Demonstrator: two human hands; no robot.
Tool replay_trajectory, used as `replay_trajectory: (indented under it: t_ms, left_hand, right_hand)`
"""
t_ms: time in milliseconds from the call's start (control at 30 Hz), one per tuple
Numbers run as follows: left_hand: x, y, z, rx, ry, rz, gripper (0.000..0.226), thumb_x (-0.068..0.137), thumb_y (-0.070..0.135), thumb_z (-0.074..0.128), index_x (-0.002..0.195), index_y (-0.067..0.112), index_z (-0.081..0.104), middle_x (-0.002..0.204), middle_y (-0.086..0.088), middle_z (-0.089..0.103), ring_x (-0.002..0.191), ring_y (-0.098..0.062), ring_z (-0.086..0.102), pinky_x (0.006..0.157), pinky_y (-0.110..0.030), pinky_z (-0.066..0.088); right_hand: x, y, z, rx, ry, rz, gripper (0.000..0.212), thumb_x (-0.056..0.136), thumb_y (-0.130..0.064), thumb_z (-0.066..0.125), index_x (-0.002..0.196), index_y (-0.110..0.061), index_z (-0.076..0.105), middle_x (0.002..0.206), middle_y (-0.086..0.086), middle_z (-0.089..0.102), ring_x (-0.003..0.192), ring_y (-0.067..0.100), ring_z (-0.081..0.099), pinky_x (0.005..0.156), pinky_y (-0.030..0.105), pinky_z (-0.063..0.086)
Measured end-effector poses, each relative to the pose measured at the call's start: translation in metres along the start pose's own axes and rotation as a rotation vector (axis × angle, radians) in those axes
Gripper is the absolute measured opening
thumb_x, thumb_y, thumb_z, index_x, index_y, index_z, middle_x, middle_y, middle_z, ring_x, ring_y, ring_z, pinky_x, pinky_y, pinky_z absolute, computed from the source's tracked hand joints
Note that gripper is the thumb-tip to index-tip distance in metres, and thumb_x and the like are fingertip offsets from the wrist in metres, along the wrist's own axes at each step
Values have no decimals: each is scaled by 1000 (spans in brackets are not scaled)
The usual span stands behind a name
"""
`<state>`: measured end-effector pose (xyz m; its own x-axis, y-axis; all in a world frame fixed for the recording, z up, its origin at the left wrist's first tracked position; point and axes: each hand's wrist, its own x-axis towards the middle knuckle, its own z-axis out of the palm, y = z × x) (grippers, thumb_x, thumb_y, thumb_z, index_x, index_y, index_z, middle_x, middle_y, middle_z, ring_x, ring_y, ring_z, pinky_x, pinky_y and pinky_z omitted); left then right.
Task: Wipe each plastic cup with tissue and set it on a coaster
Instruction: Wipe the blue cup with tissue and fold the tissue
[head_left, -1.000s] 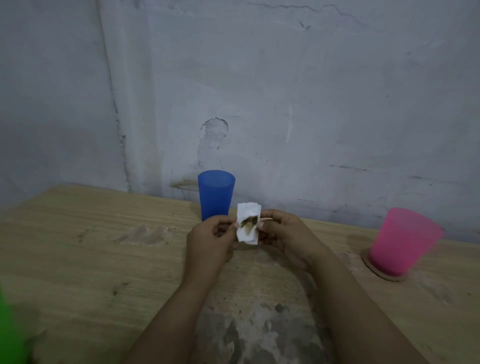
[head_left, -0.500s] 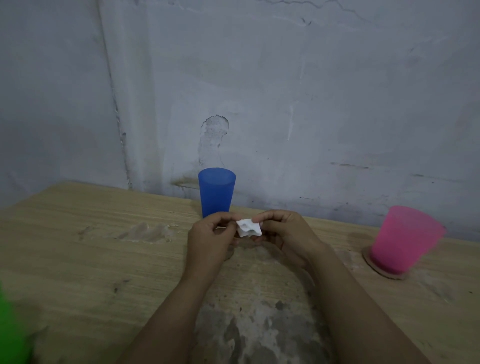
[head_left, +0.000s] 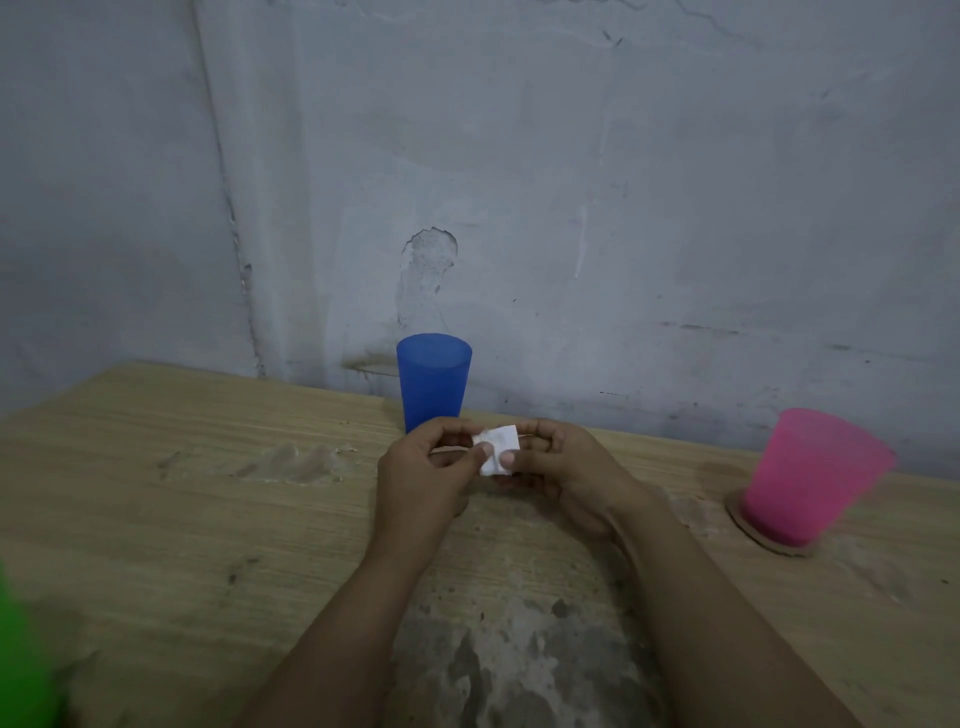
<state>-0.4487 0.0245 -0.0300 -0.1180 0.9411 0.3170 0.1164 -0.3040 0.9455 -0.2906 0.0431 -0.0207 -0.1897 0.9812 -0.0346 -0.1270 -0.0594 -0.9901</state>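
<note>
Presently both the left hand (head_left: 423, 478) and right hand (head_left: 558, 470) pinch a folded tissue (head_left: 498, 451) at frame centre; the pink cup (head_left: 810, 475) at right sits on its coaster (head_left: 748, 530), while the blue cup (head_left: 434, 382) appears outstanding.

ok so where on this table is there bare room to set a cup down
The widest bare stretch of the wooden table lies left of the upright blue plastic cup and the left hand. A narrower patch sits between the right hand and the pink plastic cup on its round cardboard coaster. The middle is crowded: both hands pinch the white tissue.
</note>
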Motion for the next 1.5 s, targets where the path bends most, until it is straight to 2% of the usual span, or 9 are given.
replay_trajectory:
  t_ms: [200, 333, 467, 567, 700, 800, 1033, 1300, 1500]
  left_hand:
    - [0, -2, 1, 9, -19, 26, 34, 79, 7, 73, 96, 34, 62, 86, 4, 69, 73, -2, 68, 60, -14, 54]
    - [-1, -2, 3, 23, -20, 56, 27, 79, 7, 73, 100, 23, 65, 78, 7, 68, 71, 4, 66, 61, -8, 49]
    - [-1, 0, 1, 19, 24, 69, 24, 78, 10, 75, 98, 20, 64, 75, 10, 68, 70, 5, 65, 59, -7, 48]
    - [-2, -6, 0, 197, -39, 103, 28, 82, 18, 71, 108, 26, 62, 89, 12, 69, 79, 0, 65, 68, -12, 51]
    - [-3, -17, 2, 699, -232, 163, 50, 83, 48, 64, 127, 25, 55, 126, 10, 58, 109, -5, 53, 93, -21, 42]
    - [-3, -19, 5, 887, -324, 175, 70, 83, 65, 51, 138, 22, 45, 145, 4, 44, 134, -12, 36, 110, -28, 27]
    - [0, -24, 6, 994, -334, 226, 76, 84, 67, 46, 141, 18, 39, 148, 2, 39, 137, -14, 32, 112, -30, 24]
    - [1, -30, 7, 962, -324, 169, 89, 81, 70, 48, 147, 13, 28, 155, -2, 29, 143, -15, 24, 117, -31, 19]
    - [1, -31, 7, 1008, -323, 128, 99, 80, 73, 44, 150, 9, 16, 159, -6, 17, 147, -18, 9, 121, -34, 7]
  right_hand:
    - [0, -1, -2, -29, 110, -2, 20, 81, 5, 59, 99, 12, 64, 97, 28, 68, 79, 29, 65, 67, 27, 57]
    - [1, -2, 0, 33, 71, 10, 20, 84, 6, 55, 102, 14, 60, 103, 30, 67, 88, 36, 66, 81, 41, 57]
    - [-4, -8, 9, 59, 116, -17, 14, 80, 8, 61, 90, 3, 69, 84, 18, 73, 74, 25, 70, 69, 27, 59]
    - [0, -10, -2, -179, 339, -72, 16, 77, 4, 67, 92, 1, 71, 85, 18, 73, 71, 22, 69, 66, 27, 59]
    - [6, -3, -26, -934, 684, -247, 18, 79, -3, 62, 91, -8, 74, 89, 6, 73, 81, 18, 65, 74, 28, 51]
    - [6, 5, -21, -1302, 574, -132, 23, 84, -11, 57, 101, -16, 72, 103, 9, 72, 99, 26, 64, 84, 33, 50]
    - [6, -9, 17, -1651, 45, 16, 50, 80, -23, 69, 129, -26, 57, 128, 4, 60, 117, 23, 53, 96, 26, 40]
    - [14, 1, 14, -1691, 199, 17, 25, 87, -13, 54, 110, -11, 65, 111, 13, 65, 102, 28, 60, 86, 33, 47]
    - [20, 0, 19, -1689, 58, -70, 39, 74, -12, 67, 113, -19, 65, 111, 6, 67, 103, 25, 60, 87, 31, 48]
